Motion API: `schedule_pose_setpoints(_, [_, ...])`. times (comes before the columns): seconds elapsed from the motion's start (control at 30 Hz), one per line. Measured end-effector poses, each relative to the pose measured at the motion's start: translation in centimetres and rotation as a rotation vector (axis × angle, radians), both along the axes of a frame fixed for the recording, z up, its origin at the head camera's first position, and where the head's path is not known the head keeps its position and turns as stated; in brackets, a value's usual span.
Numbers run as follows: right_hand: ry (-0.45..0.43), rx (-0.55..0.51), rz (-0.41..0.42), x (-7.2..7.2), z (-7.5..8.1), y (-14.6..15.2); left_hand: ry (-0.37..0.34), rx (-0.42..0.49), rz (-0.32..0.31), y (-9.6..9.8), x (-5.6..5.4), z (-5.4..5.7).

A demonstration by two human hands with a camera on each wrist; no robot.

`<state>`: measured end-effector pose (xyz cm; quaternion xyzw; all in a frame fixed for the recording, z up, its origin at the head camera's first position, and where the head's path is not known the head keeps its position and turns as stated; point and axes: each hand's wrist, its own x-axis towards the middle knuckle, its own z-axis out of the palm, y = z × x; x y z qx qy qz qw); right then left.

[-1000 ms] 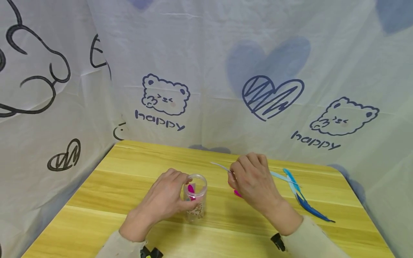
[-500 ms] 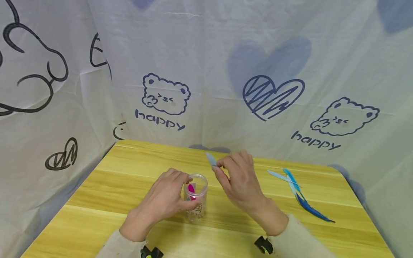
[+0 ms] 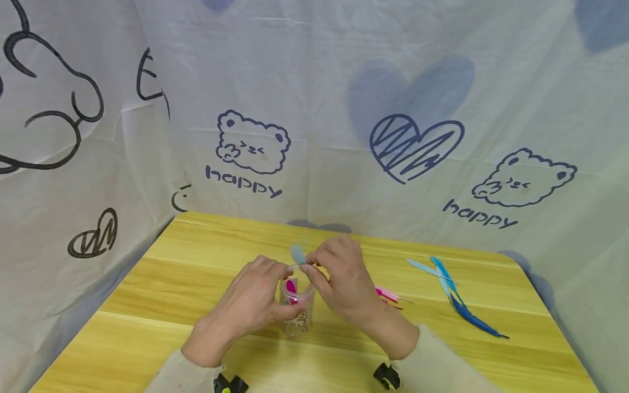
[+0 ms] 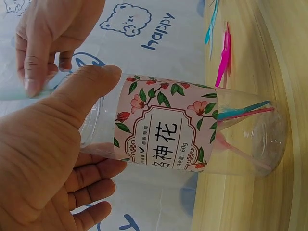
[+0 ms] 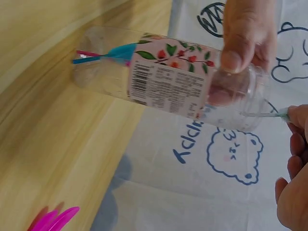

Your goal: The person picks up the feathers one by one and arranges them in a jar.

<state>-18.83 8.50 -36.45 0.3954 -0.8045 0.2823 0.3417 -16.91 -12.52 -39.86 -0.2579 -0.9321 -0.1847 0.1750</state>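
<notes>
A clear plastic jar (image 3: 298, 323) stands upright on the table, a floral pink label (image 4: 166, 126) wrapped round its side. Its upper part is held by my left hand (image 3: 245, 308), thumb on one side and fingers on the other. Inside, magenta (image 3: 292, 288) and blue feathers (image 5: 122, 52) lean with their quills near the bottom. My right hand (image 3: 344, 278) pinches a pale blue feather (image 3: 297, 254) just over the jar's mouth. In the right wrist view the pale feather's quill (image 5: 260, 115) points into the opening.
To the right of my right hand, pink and magenta feathers (image 3: 388, 295) lie on the wooden table (image 3: 216, 240), partly hidden by the wrist. Farther right lie light blue (image 3: 423, 266) and dark blue feathers (image 3: 476, 319). A printed cloth (image 3: 314, 98) hangs behind.
My right hand has carried the pale blue feather leftward to the jar's mouth, uncovering the pink feathers on the table. My left hand and the jar have stayed in place.
</notes>
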Motion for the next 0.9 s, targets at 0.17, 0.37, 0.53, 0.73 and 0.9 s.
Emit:
schedule_pose_setpoints(0.17, [-0.004,0.079,-0.029,0.0,-0.5,0.1,-0.015,0.006,0.001,0.0,0.0,0.0])
schedule_pose_setpoints(0.37, [-0.030,0.144,-0.060,0.2,-0.8,0.3,-0.006,0.015,-0.001,0.1,-0.2,0.0])
schedule_pose_setpoints(0.53, [-0.049,0.190,-0.080,0.3,-1.0,0.4,-0.019,-0.002,0.007,0.0,-0.1,0.0])
schedule_pose_setpoints(0.73, [-0.044,0.207,-0.097,0.2,-1.1,0.5,-0.024,-0.011,0.013,0.1,-0.2,0.0])
schedule_pose_setpoints(0.9, [-0.029,0.214,-0.101,0.1,-1.2,0.5,-0.051,-0.006,0.023,0.0,-0.2,0.1])
